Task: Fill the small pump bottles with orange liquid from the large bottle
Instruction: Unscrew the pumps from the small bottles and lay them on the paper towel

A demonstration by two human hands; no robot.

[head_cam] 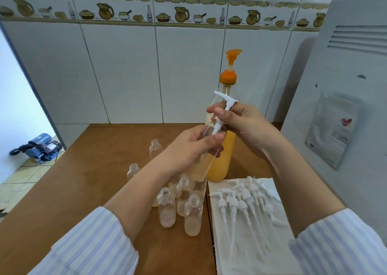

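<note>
A small bottle (206, 149) is held tilted above the middle of the table (100, 170), clear-walled, with pale orange liquid in its lower part. A white pump (223, 111) is set into its neck, the dip tube reaching down inside; whether the collar is screwed home cannot be told. The left hand (188, 151) is closed around the bottle body, thumb across the shoulder. The right hand (243, 124) is closed on the pump collar, thumb and fingers pinching it just below the nozzle head. Directly behind the held bottle stands the large bottle (225, 155), upright near the table's back edge, orange liquid filling roughly its lower half, with an orange pump top (230, 65); the hands and small bottle hide its middle. Below the left forearm, toward the near edge, stands a cluster of open bottles (167, 209), upright and uncapped, several showing a little pale liquid at the bottom; two more stand apart toward the back left, and the arm covers part of the group. On the right side of the table lies a white cloth (251, 243) carrying a row of loose pumps (240, 205), lying flat, tubes pointing to the near edge. A white appliance (345, 86) stands at the right edge. A blue machine (39, 147) sits on the floor beyond the left edge. Striped sleeves (94, 247) cover both forearms.
</note>
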